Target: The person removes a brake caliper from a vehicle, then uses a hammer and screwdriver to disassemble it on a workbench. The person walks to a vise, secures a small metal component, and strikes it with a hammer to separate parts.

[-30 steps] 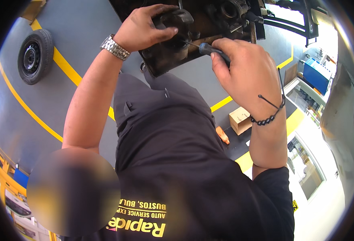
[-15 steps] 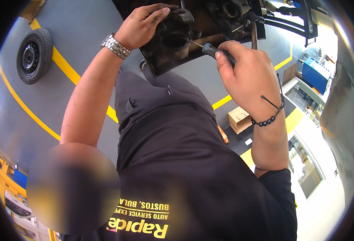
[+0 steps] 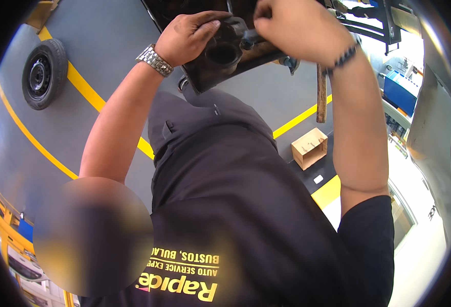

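My left hand (image 3: 189, 38) grips a dark, greasy brake caliper (image 3: 224, 55), its round bore facing me. The caliper is over a black metal tray (image 3: 201, 82). Close to its right side is my right hand (image 3: 299, 28), fingers curled in and somewhat smeared by motion; what they hold, if anything, I cannot make out. Under that wrist, at the tray's edge, a bluish end (image 3: 290, 63) shows, perhaps the screwdriver's handle. A wooden handle (image 3: 321, 97) juts out past the tray toward me.
A wheel with a black rim (image 3: 44, 74) is on the grey floor at the left, by yellow lines. An open cardboard box (image 3: 310, 148) stands below the tray at the right. Farther right are a blue cabinet (image 3: 400, 92) and a pale vehicle panel (image 3: 430, 148).
My right hand has let go of the screwdriver and moved up and forward beside the caliper. The left hand keeps its grip, shifted slightly to the right.
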Demonstrator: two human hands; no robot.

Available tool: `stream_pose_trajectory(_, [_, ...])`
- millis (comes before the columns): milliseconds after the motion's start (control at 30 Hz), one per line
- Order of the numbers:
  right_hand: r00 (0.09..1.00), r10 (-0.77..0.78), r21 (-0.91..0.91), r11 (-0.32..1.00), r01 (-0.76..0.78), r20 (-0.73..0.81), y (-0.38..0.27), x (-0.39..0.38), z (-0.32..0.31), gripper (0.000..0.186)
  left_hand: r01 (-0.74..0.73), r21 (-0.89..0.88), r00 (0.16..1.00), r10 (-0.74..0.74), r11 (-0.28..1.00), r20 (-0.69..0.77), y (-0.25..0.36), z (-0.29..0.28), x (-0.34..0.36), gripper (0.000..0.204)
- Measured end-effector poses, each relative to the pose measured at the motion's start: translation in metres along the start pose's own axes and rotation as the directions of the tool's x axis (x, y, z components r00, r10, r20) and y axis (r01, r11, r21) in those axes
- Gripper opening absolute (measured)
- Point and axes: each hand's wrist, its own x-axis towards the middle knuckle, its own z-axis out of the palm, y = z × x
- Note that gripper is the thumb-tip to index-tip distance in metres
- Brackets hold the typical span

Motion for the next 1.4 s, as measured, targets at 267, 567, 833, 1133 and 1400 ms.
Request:
stream_pose_trajectory(267, [0.98,-0.126,0.627,0.754,0.195,-0.154,-0.01,0.003,0.031,0.02,-0.103,0.033,0.989,0.106,0.994,-0.102,-0.022,0.005,0.004,0.033])
stream_pose_trajectory(567, [0.838,0.125,0.551,0.802,0.23,-0.532,0.001,0.004,0.067,0.019,-0.107,-0.026,0.993,0.106,0.994,-0.044,-0.009,0.005,-0.002,0.035])
stream_pose_trajectory(833, [0.949,0.078,0.486,0.87,0.085,-0.305,-0.007,0.077,0.034,0.035,-0.008,-0.005,0.994,0.008,1.0,0.109,0.004,-0.009,-0.002,0.048])
stream_pose_trajectory(1133, [0.972,0.12,0.672,0.739,0.048,-0.201,0.025,0.088,0.049,0.039,-0.075,0.481,0.99,0.009,0.874,0.139,0.044,-0.003,-0.017,0.079])
stream_pose_trajectory(1400, [0.861,0.118,0.73,0.594,0.338,-0.495,0.051,0.02,0.058,0.029,-0.077,0.338,0.991,0.035,0.938,0.127,0.042,-0.009,-0.019,0.067])
